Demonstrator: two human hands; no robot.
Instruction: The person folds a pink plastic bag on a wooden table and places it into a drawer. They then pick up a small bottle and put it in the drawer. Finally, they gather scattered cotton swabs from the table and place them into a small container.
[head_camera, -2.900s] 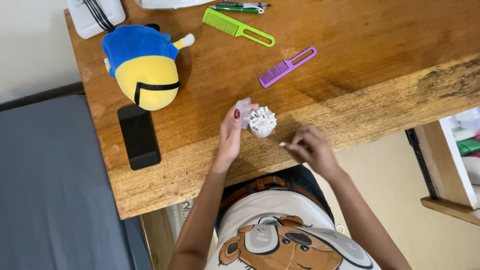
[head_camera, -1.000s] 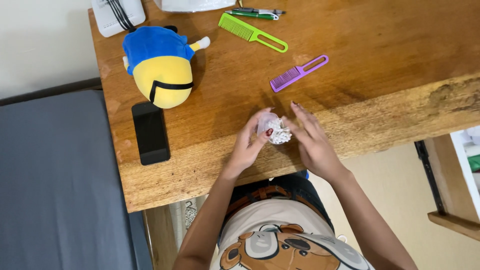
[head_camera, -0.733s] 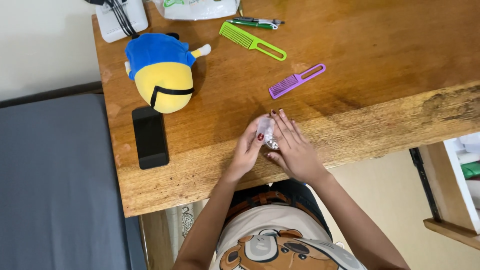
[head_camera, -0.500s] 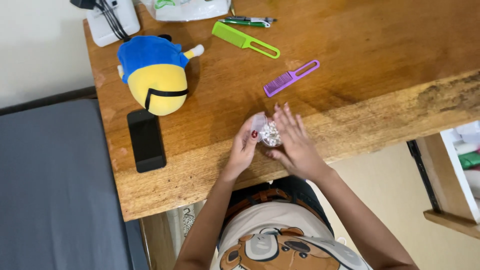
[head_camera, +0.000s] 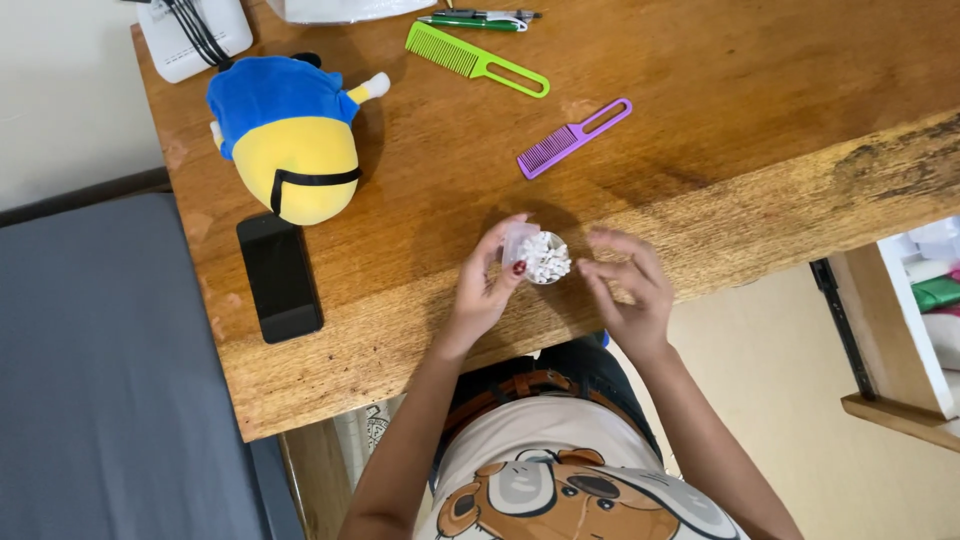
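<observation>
L hand (head_camera: 482, 290) grip closed round a small clear container (head_camera: 540, 258) of white bits, near the front edge of the wooden counter (head_camera: 760, 150). R hand (head_camera: 628, 290) just beside it, fingers loosely curled, holding nothing. Purple comb (head_camera: 572, 136) behind, black phone (head_camera: 279, 276) well to the left.

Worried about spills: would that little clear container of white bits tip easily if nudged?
Probably: the clear container looks small and light, heaped above its rim with loose white pieces. Only the left hand grips it; the right hand hovers beside.
</observation>
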